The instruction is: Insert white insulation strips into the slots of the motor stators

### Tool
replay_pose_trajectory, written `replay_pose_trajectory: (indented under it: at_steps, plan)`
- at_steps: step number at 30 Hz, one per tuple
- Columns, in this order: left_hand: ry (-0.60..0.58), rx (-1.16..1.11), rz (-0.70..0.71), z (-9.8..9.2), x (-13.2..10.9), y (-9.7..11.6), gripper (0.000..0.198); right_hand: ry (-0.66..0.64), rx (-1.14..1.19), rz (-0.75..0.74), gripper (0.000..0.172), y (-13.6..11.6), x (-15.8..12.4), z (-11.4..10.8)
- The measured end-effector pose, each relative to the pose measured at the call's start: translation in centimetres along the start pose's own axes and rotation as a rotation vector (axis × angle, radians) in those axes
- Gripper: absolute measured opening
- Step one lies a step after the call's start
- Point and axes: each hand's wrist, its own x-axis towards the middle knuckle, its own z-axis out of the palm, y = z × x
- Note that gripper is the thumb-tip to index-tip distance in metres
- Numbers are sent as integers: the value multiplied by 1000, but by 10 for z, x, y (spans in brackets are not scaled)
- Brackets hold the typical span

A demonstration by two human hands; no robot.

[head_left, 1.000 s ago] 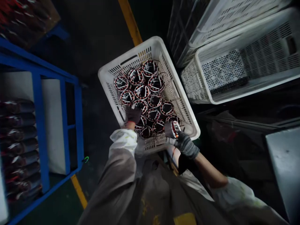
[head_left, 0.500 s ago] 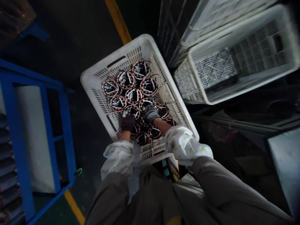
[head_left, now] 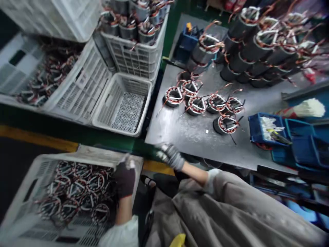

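Many coils (head_left: 76, 188) stand, open ends up, in the crate (head_left: 137, 171) in the head view; stray wires (head_left: 39, 201) could snag the left hand (head_left: 125, 178) above them and get bent. They look round, reddish, white-strapped. The right hand (head_left: 171, 156) hovers near the table (head_left: 168, 132); blur hides whether either hand's fingers spread or pinch.

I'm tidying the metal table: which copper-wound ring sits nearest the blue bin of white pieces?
The ring lowest in view on the table, beside the blue bin; the other rings stand farther back.
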Motion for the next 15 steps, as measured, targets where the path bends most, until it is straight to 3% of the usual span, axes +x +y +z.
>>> replay_pose_trajectory:
  at_steps: [4,6,8,11,13,15]
  plan:
    - [49,62,417,-5,74,219,59,644,-233,342,45,107,-11,-152]
    - [63,122,498,2,107,311,73,710,-320,463,48,152,-27,-202]
    - [61,181,440,17,132,382,84,622,-357,522,47,184,-43,-227]
    - [-8,249,277,44,154,443,91,414,-447,527,45,202,-54,-231]
    - [-51,273,234,56,158,455,88,311,-517,528,50,202,-50,-228]
    - [-71,295,240,57,155,450,87,234,-540,540,54,200,-41,-228]
